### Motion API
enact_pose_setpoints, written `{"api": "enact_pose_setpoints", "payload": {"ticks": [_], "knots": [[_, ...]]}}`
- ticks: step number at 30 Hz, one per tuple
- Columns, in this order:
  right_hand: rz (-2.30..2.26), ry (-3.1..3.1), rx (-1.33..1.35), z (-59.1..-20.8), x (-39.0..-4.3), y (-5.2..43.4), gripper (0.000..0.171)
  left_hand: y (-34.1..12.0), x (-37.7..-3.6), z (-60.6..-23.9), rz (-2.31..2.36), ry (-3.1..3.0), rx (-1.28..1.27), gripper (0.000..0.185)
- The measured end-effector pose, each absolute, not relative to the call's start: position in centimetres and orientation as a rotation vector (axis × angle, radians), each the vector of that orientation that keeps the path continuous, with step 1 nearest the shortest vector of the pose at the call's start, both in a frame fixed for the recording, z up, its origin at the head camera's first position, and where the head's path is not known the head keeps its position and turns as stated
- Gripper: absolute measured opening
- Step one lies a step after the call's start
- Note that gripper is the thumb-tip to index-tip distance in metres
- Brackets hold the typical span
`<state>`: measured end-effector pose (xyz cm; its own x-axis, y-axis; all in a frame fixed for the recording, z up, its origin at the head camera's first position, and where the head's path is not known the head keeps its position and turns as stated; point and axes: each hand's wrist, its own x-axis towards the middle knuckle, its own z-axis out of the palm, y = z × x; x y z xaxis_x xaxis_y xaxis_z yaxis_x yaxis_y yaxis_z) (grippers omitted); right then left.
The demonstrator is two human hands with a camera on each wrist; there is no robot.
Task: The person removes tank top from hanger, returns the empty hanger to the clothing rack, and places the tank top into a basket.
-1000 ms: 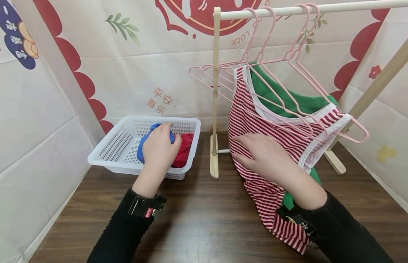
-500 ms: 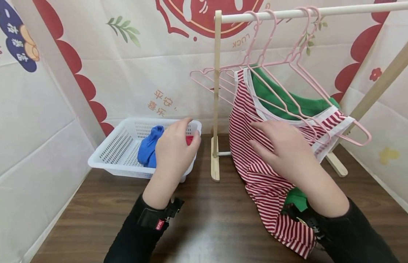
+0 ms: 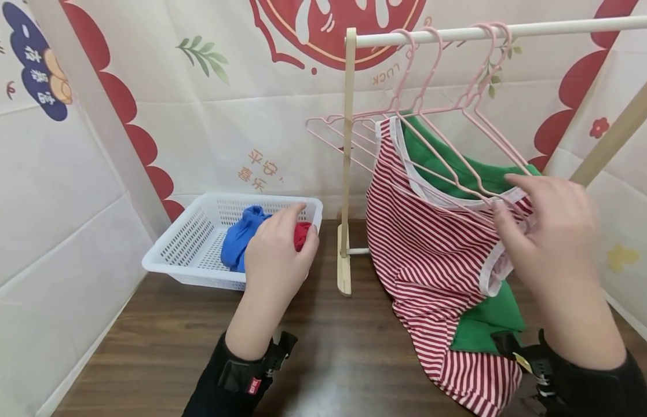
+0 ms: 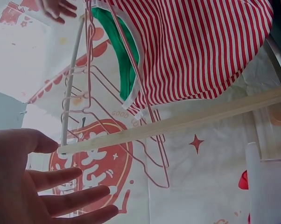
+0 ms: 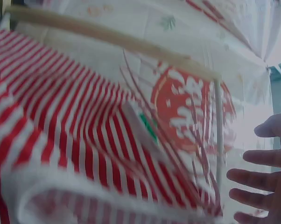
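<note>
Basket point(image 3: 193, 275) stands on the table point(image 3: 313, 359) at far left, and in it we find the blue cloth point(image 3: 238, 242), crumpled. Right of this, we see a small visible portion of the red cloth point(image 3: 302, 234); our left hand point(image 3: 276, 249) covers the rest in the head view. Left-hand grip: released. We observe the fingers extended and spread in the left wrist view, holding nothing.

Next, we locate the upright wooden post point(image 3: 348, 145), which carries the white rail point(image 3: 589, 26). Pink hangers point(image 3: 417, 105) hook over the rail; we count four hooks.

Below the rail, right of the post, we find the striped shirt point(image 3: 432, 243), red and white. Hanger arms cross its neckline. We see green fabric point(image 3: 490, 324) inside the neckline and again lower down.

At far right, our right hand point(image 3: 558, 231) is at the shirt's right shoulder in the head view. Right-hand grip: released. In the right wrist view, we observe the fingers spread, holding nothing and clear of the shirt.
</note>
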<state>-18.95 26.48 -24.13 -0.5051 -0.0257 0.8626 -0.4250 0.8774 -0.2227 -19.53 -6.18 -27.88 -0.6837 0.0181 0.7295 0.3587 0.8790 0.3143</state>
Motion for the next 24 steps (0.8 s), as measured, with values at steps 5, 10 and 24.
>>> {"api": "enact_pose_setpoints", "payload": {"ticks": [5,10,24], "knots": [[0.539,-2.059,0.155,-24.2,-18.6,28.1,0.043,-6.3,-19.2,-28.1,-0.565,-2.292,-0.270,0.038],[0.552,-2.093,0.031,-24.6,-18.3,28.7,0.043,-6.3,-18.8,-28.3,-0.560,-2.335,-0.259,0.040],[0.553,-2.210,-0.146,-25.2,-18.6,28.9,0.045,-6.5,-18.7,-28.9,-0.556,-2.367,-0.281,0.039]]}}
